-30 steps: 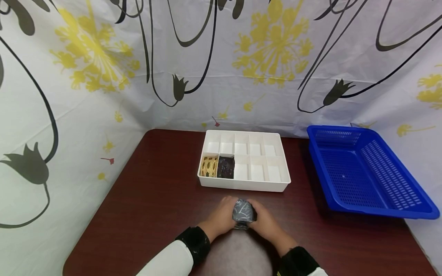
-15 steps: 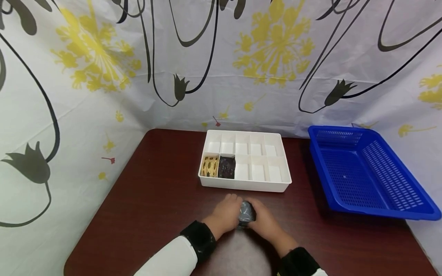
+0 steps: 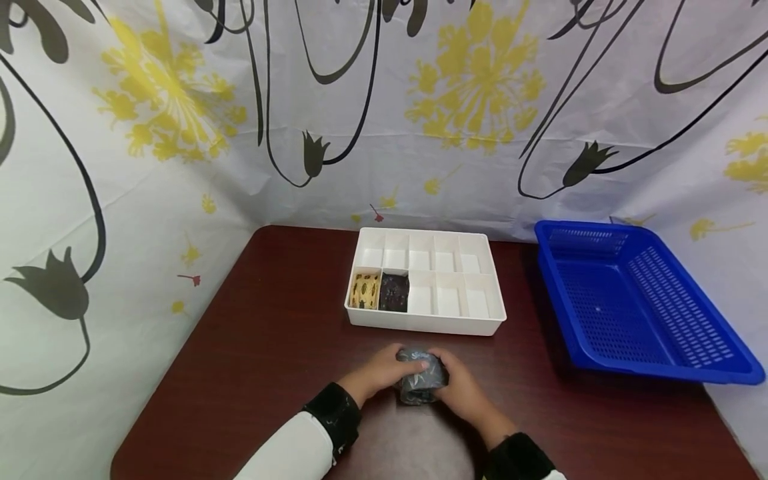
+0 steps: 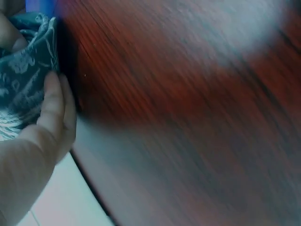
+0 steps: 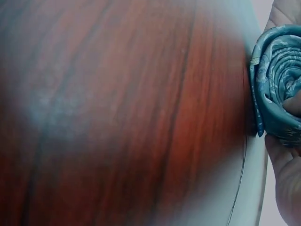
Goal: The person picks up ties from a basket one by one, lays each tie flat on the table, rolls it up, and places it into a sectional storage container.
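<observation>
On the table, the divided organizer box stands behind the rolled cloth; the basket lies right.

Left hand and right hand close together, fingers curled inward — forearms converging from below.

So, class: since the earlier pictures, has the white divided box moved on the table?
No. The white divided box sits in the same spot beside the blue basket.
</observation>
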The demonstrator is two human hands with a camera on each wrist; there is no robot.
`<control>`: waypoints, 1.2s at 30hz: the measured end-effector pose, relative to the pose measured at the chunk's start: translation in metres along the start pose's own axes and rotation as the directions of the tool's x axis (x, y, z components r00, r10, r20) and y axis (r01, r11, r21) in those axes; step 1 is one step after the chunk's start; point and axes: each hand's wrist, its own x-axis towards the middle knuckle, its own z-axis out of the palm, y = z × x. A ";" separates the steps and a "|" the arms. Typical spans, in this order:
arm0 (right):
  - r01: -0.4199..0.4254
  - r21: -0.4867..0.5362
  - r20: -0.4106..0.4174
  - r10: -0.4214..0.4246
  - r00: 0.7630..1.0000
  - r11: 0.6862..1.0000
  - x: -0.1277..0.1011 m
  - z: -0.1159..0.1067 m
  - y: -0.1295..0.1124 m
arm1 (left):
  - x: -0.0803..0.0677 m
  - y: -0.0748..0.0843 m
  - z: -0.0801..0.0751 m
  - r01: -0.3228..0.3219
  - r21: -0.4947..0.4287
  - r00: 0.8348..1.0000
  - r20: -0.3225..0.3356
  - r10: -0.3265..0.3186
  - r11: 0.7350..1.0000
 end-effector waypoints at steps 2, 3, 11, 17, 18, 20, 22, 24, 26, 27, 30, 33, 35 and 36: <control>0.035 0.022 0.015 -0.035 0.999 0.999 -0.002 -0.001 -0.001 | 0.001 -0.001 0.000 0.015 -0.071 0.999 0.043 -0.012 0.997; 0.064 0.020 0.022 -0.064 0.998 0.998 -0.003 -0.002 -0.002 | 0.001 -0.001 -0.001 0.020 -0.087 0.998 0.064 -0.015 0.996; 0.381 -0.024 0.083 -0.378 0.922 0.924 -0.003 -0.005 -0.004 | 0.007 0.003 -0.007 -0.037 0.030 0.972 0.232 0.029 0.999; 0.453 -0.030 0.125 -0.446 0.886 0.891 -0.002 -0.008 -0.005 | 0.010 0.002 -0.003 -0.074 -0.010 0.953 0.293 0.073 0.997; 0.452 -0.028 0.129 -0.445 0.886 0.892 -0.001 -0.008 -0.006 | 0.010 0.002 -0.002 -0.077 -0.039 0.954 0.288 0.085 0.996; 0.451 -0.026 0.132 -0.444 0.886 0.892 -0.001 -0.010 -0.006 | 0.009 0.001 0.002 -0.077 -0.087 0.960 0.264 0.098 0.993; 0.456 -0.043 0.109 -0.449 0.887 0.889 0.000 -0.011 -0.006 | 0.008 0.001 0.004 -0.085 -0.110 0.966 0.233 0.109 0.990; 0.464 -0.072 0.057 -0.461 0.886 0.883 0.001 -0.012 -0.006 | 0.008 0.001 0.006 -0.107 -0.121 0.972 0.198 0.129 0.987; 0.452 -0.101 -0.011 -0.455 0.890 0.886 0.003 -0.013 -0.006 | 0.007 0.002 0.006 -0.121 -0.132 0.978 0.156 0.141 0.984; 0.436 -0.113 -0.049 -0.443 0.895 0.893 0.004 -0.014 -0.007 | 0.007 0.003 0.006 -0.120 -0.132 0.982 0.131 0.138 0.984; 0.372 -0.130 -0.145 -0.389 0.910 0.919 0.007 -0.021 -0.011 | 0.008 0.006 0.005 -0.119 -0.141 0.991 0.046 0.126 0.983; 0.317 -0.160 -0.215 -0.346 0.913 0.935 0.010 -0.030 -0.014 | 0.009 0.012 0.003 -0.128 -0.130 0.992 -0.034 0.124 0.983; 0.292 -0.186 -0.246 -0.333 0.910 0.938 0.014 -0.038 -0.016 | 0.009 0.016 0.003 -0.150 -0.109 0.987 -0.075 0.142 0.983; 0.278 -0.194 -0.262 -0.323 0.909 0.941 0.016 -0.042 -0.016 | 0.009 0.018 0.002 -0.162 -0.105 0.984 -0.090 0.153 0.981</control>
